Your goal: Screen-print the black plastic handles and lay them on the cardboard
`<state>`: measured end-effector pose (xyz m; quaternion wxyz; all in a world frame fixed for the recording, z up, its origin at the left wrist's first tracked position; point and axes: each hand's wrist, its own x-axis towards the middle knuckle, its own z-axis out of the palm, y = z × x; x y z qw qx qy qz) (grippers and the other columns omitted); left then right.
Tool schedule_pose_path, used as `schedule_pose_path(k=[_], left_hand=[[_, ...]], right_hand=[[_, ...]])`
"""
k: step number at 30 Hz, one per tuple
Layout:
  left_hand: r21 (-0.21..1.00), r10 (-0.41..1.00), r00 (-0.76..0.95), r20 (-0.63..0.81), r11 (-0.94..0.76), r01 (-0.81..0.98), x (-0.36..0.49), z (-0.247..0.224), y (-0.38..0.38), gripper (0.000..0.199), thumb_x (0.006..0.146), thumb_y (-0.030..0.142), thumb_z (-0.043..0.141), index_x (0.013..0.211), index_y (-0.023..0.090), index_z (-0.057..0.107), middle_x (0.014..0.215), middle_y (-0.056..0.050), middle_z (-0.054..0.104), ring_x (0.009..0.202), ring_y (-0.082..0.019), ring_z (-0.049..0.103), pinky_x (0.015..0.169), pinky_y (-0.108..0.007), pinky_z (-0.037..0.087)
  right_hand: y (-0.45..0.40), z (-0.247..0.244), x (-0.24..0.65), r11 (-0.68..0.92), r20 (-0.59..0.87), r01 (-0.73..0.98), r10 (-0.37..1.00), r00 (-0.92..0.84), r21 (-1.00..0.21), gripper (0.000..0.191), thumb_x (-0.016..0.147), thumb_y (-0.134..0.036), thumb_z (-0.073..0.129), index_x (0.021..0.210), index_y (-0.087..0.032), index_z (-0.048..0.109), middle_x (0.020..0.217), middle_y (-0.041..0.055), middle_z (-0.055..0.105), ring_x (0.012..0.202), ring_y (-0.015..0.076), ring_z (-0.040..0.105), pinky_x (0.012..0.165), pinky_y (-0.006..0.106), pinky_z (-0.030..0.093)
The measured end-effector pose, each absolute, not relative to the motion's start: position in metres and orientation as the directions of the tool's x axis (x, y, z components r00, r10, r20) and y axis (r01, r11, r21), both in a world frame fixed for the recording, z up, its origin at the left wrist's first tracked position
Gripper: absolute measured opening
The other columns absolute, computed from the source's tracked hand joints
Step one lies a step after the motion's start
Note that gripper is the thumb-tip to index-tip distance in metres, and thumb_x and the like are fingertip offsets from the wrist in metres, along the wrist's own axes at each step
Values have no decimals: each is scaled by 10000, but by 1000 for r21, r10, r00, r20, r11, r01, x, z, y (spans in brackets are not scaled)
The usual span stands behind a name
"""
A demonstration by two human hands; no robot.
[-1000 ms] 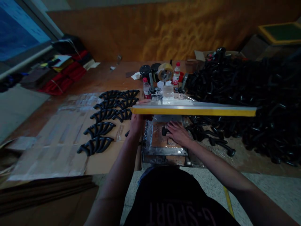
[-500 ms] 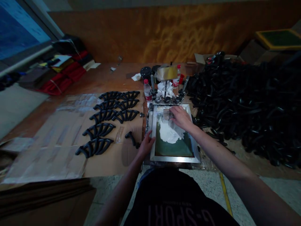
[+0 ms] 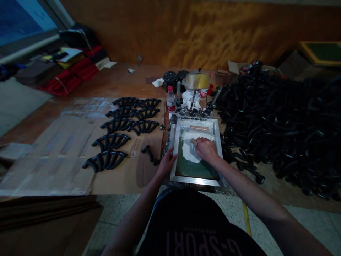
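1. near the tabletop's front edge, right before us, lies the metal-framed screen; what is beneath it is hidden.
2. at its left rail, our left grip touches the metal; its underside is out of view, so we cannot tell whether it is clenched or merely laid there. we should press evenly, so the frame cannot creep.
3. left of that hand, a lone black part lies on the cardboard.
4. over the screen's green field, our right grip grasps a small pale tool at the white paste; the hand covers much of it. we judge a constant tilt and light, unbroken pressure best, leaving no ridges.
5. beyond that hand, a tan strip crosses the screen's far end; we cannot tell what it is.
6. behind the far rail, the dark clamps are blurred, and the tape roll covers part of a bottle.
7. off right, the heap of black parts is too dark for us to count.
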<state>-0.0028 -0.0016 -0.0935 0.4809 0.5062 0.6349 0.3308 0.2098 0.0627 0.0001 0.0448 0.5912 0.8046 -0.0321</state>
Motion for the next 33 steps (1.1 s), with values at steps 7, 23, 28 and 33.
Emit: schedule_pose_path(k=[7,23,28,33], left_hand=[[911,962,-26,-271,265,316,-4,-98,-2,615,880,464,516,1410,158,451,768,-9,605,697,-155,562,653,-254,432],[903,965,-42,-258,256,345,-4,-98,-3,602,880,473,517,1387,151,481,675,29,505,619,-129,486,570,-231,380],[911,960,-31,-278,274,308,-4,-93,-1,637,871,467,530,1410,135,458,701,9,572,645,-140,532,592,-240,408],[899,954,-37,-298,294,325,-4,-85,-1,650,854,479,546,1398,131,473,676,17,555,604,-130,508,546,-233,385]], right_hand=[[90,7,196,448,-113,879,876,-468,-164,193,863,-297,542,972,-195,665,981,79,704,922,237,624,766,300,425],[75,-5,239,704,-41,630,655,-754,-328,178,777,-124,527,876,-206,651,880,48,651,909,210,546,777,292,397],[59,-24,237,741,79,612,652,-754,-277,277,786,-90,507,1004,-167,660,976,98,643,995,233,521,841,319,408],[67,-8,233,687,40,644,694,-719,-336,293,855,-179,544,1123,-204,659,1025,67,676,1005,216,573,837,295,431]])
